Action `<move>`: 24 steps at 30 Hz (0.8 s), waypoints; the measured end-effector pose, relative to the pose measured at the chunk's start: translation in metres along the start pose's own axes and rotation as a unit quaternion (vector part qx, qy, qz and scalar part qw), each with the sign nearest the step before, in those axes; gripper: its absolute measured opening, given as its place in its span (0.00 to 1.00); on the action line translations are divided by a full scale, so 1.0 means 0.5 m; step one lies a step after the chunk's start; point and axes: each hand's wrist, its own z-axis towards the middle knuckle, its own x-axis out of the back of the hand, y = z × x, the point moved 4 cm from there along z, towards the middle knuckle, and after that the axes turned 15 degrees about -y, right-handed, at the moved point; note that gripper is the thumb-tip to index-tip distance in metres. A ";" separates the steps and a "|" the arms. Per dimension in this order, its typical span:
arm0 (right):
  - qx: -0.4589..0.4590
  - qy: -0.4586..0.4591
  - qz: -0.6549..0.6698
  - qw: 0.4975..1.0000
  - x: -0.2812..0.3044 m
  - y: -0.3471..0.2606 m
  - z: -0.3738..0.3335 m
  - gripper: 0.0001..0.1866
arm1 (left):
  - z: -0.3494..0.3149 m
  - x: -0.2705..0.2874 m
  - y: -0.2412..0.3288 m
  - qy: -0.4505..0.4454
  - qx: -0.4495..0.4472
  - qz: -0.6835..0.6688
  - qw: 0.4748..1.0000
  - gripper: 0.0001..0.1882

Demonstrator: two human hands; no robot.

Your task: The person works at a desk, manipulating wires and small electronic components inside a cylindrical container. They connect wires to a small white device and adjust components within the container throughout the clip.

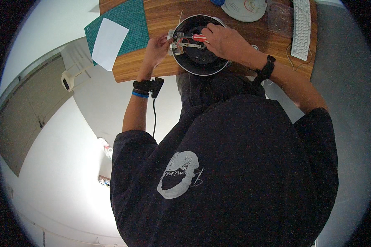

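A round black appliance housing (209, 67) with a pale rim lies open on the table near my body. Inside it are a metal bracket, some wiring and other dark parts. My right hand (226, 42) reaches over its right side, fingers closed round the red and white handle of a screwdriver (199, 38). The screwdriver's shaft points left, toward a clear plastic fitting (177, 50) at the housing's left rim. At that fitting, my left hand (156, 50) has its fingertips pinched against the edge. The screwdriver's tip is too small to make out.
A green cutting mat (137, 24) with a white paper sheet (109, 44) on it covers the table's left. Farther right are a pale round plate (245, 10), a clear tray (279, 18) with small bits and a white keyboard (301, 31). A cable (292, 61) trails below the keyboard.
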 end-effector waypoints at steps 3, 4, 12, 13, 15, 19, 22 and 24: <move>-0.029 -0.068 0.031 0.997 -0.001 -0.001 -0.001 0.16 | 0.002 0.001 -0.004 -0.008 0.009 0.004 1.000 0.15; -0.025 -0.064 0.032 0.997 -0.001 -0.001 -0.001 0.16 | 0.001 0.002 -0.004 -0.011 0.014 0.005 1.000 0.15; -0.021 -0.071 0.032 0.997 -0.005 0.000 0.002 0.18 | 0.009 0.006 -0.017 -0.013 0.001 -0.003 1.000 0.16; -0.018 -0.062 0.029 0.997 -0.004 -0.002 0.001 0.18 | 0.008 0.006 -0.014 -0.012 -0.003 -0.007 1.000 0.16; -0.011 -0.046 0.023 0.999 0.000 -0.007 -0.005 0.18 | 0.006 0.008 -0.010 -0.016 0.014 0.017 1.000 0.15; -0.022 -0.068 0.024 0.997 -0.001 -0.009 -0.003 0.19 | 0.009 0.007 -0.013 -0.021 0.006 0.009 1.000 0.14; -0.018 -0.063 0.017 0.998 0.001 -0.011 -0.005 0.19 | 0.008 0.006 -0.010 -0.023 -0.010 0.005 1.000 0.14; -0.017 -0.058 0.018 0.998 0.002 -0.011 -0.007 0.19 | 0.005 0.004 -0.005 -0.023 -0.003 0.007 1.000 0.14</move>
